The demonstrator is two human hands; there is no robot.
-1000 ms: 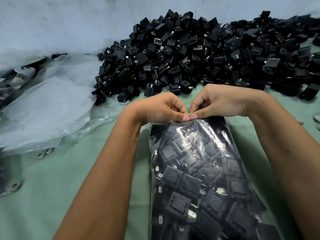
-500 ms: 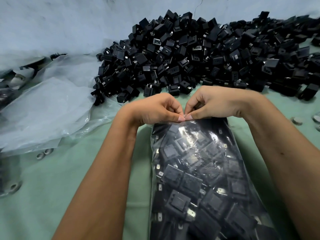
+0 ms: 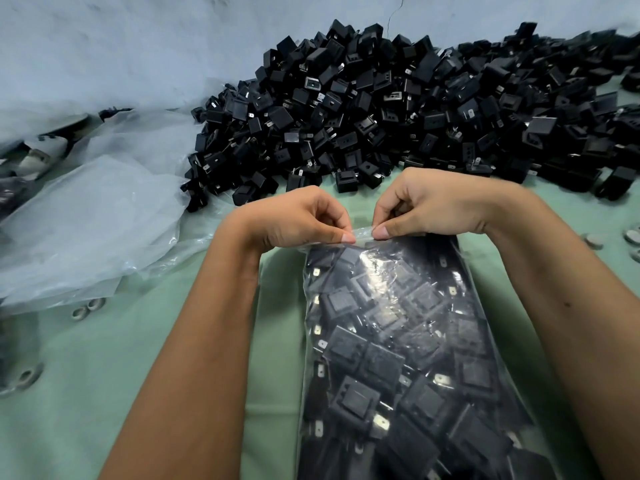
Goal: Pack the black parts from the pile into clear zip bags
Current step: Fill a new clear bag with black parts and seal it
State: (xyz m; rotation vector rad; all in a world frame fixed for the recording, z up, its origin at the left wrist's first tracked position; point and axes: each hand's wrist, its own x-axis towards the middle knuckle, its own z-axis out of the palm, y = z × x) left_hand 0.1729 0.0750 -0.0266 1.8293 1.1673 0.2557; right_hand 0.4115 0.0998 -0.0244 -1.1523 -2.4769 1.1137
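A clear zip bag (image 3: 398, 341) full of black parts lies lengthwise on the green table, its top edge away from me. My left hand (image 3: 294, 220) and my right hand (image 3: 433, 206) both pinch that top strip between thumb and fingers, their thumbs a short gap apart at the middle. A big pile of black parts (image 3: 398, 109) with metal tabs lies beyond the hands against the pale wall.
A heap of empty clear bags (image 3: 93, 216) lies at the left. Small metal rings (image 3: 86, 308) sit on the green table (image 3: 104, 393) near it, and round metal pieces (image 3: 594, 241) lie at the right edge.
Both hands stay pinched on the bag's top strip. They have shifted slightly left, and a small gap has opened between the thumbs, showing the strip.
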